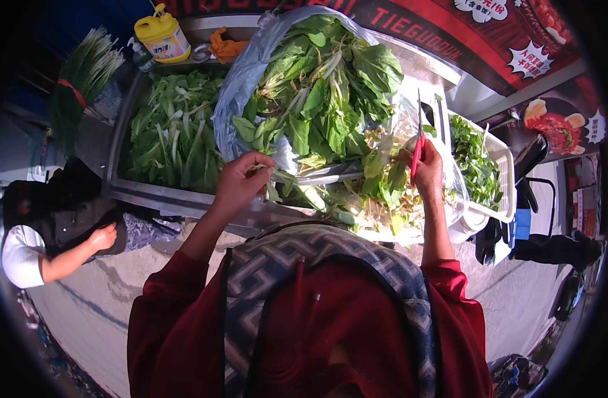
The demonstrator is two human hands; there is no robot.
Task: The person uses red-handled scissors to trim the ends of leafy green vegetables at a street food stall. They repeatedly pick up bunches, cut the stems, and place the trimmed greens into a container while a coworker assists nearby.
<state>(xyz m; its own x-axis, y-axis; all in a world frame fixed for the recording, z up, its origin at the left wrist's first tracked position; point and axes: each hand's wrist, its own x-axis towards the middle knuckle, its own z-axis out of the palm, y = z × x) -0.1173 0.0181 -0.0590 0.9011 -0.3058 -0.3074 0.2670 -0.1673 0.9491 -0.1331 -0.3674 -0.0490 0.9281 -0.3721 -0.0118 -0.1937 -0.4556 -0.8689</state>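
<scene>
My left hand (241,181) pinches the stem of a leafy green plant (279,179) between thumb and fingers, in front of an open plastic bag (236,94) full of leafy greens (328,94). Red-handled scissors (418,154) are in my right hand (425,166), their blades pointing away from me. Some leaves (394,174) hang beside my right fingers; whether they are held too, I cannot tell. Below and between the hands lies a heap of trimmed roots and yellowed leaves (378,204). A metal basin (116,164) on the left holds loose greens (177,134).
A cream plastic basket (507,184) of greens stands at the right, near a white container (468,224). Behind the basin are a yellow jug (163,37), a pump bottle (142,57) and an orange cloth (225,46). Bundled green stalks (82,84) and a person's arm (75,256) are at the left.
</scene>
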